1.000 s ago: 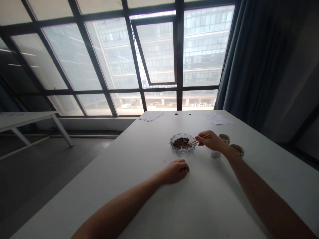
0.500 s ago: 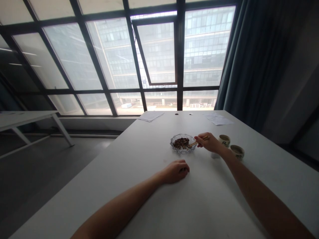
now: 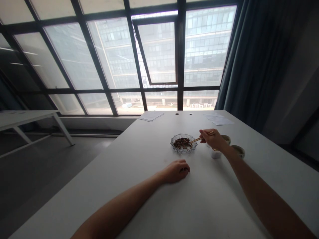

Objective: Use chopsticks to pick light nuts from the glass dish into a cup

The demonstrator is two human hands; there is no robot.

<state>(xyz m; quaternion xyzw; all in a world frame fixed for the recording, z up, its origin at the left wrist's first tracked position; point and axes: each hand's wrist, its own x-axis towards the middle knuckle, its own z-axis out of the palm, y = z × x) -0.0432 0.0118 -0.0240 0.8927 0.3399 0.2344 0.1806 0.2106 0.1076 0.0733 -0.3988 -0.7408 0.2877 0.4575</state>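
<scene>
**Right hand pinching wooden chopsticks at a glass dish**

A white side table is standing well off to the left of the long white table. The left hand is resting on the tabletop, curled loosely and holding nothing. A sheet of paper is lying at the far edge. The dish is sitting ahead and to the right of the left hand, holding dark food. The chopsticks' tips are reaching just past its right rim, while the right hand is pinching them between thumb and fingers. Whether they are gripping any food is too small to tell. A white cup is standing just below that hand, with two ceramic bowls beyond it.
</scene>
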